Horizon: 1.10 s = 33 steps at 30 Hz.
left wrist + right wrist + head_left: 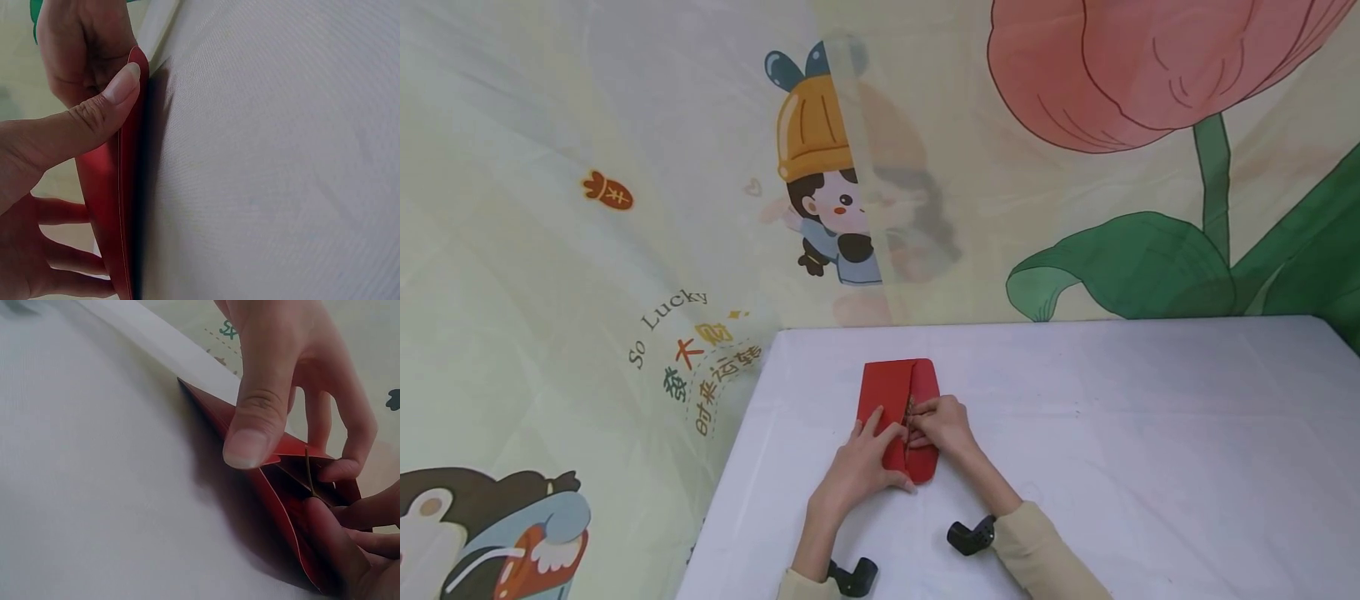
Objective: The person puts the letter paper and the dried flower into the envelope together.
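A red envelope (886, 392) lies on the white table, its flap (927, 379) folded out to the right. My left hand (861, 467) holds it from the left and near side, fingers spread over its face and thumb (122, 87) on the near edge. In the right wrist view, the left index finger reaches the envelope's mouth, which gapes. My right hand (946, 425) is at that mouth, its thumb (331, 537) and fingers pinching a thin brownish thing (309, 469), seen edge-on. What it is, I cannot tell; most of it is hidden inside.
White cloth covers the table (1120, 450). Behind it hangs a printed backdrop (925, 125) with a large flower and cartoon figures. Black wrist devices (972, 536) sit by both sleeves, close above the table.
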Available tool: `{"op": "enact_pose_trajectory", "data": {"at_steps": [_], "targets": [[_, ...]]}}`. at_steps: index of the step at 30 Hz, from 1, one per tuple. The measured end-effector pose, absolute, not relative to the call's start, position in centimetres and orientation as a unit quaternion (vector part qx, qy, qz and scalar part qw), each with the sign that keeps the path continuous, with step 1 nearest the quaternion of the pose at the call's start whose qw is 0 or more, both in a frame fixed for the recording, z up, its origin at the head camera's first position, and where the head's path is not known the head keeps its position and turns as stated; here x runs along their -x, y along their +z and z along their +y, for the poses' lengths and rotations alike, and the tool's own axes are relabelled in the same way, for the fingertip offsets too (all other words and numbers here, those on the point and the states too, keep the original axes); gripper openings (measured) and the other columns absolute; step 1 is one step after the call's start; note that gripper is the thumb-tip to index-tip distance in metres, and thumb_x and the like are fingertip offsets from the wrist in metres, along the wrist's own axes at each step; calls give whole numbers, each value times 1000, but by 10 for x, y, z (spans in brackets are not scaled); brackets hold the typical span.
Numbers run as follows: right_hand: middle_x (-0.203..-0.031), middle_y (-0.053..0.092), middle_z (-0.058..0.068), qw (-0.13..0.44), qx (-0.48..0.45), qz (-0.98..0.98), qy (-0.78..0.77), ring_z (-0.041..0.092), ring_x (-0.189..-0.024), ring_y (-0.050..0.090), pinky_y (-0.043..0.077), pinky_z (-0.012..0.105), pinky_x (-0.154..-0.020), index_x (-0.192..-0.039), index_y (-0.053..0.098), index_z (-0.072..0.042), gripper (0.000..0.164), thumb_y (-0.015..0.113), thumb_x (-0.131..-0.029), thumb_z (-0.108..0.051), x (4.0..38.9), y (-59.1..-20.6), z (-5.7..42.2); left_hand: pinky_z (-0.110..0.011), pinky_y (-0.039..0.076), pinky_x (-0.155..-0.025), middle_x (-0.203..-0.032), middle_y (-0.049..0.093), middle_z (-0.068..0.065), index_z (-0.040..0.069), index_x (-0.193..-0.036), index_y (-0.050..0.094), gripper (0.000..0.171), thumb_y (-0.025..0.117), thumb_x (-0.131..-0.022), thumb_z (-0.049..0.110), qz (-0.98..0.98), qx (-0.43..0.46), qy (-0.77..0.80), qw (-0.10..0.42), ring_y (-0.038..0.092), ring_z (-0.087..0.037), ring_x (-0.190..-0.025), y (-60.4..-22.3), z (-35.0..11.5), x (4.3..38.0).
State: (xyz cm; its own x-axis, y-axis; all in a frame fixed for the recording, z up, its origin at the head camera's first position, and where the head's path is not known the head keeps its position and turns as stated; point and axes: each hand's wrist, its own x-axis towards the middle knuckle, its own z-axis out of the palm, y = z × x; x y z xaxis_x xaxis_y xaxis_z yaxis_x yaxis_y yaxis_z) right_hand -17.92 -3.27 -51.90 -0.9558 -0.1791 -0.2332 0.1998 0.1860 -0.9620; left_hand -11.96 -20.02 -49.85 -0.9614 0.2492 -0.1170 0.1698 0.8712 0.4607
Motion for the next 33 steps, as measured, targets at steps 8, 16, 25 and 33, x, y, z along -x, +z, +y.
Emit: {"op": "enact_pose_trajectory", "data": {"at_steps": [8,16,25,33], "targets": [[-86,74,18,144,-8,762,-631,20,-62,73,63,35,-60,-112,71,12,23,71,-93,-2,179,-522,-39,-74,48,-96,-163,35,-21,26,-134,60,70,91,-74,44,963,-108,229,90,33,-62,-143,-498,-200,119],[-88,74,18,122,7,775,-620,18,-63,72,63,34,-60,-110,71,10,21,71,-93,-2,180,-522,-41,-74,48,-95,-163,35,-22,25,-133,60,69,91,-74,44,963,-113,228,86,34,-62,-142,-499,-200,120],[-86,75,17,90,34,796,-598,17,-64,70,62,32,-60,-113,71,9,24,71,-92,-1,180,-521,-44,-75,47,-95,-163,35,-21,27,-132,60,68,91,-74,44,964,-113,225,87,33,-62,-143,-501,-200,120],[-93,74,15,107,64,794,-595,16,-67,68,63,31,-64,-123,68,7,31,70,-94,-4,179,-524,-42,-73,49,-95,-163,35,-21,26,-133,60,69,91,-74,43,966,-112,219,83,34,-61,-142,-501,-201,120]]}}
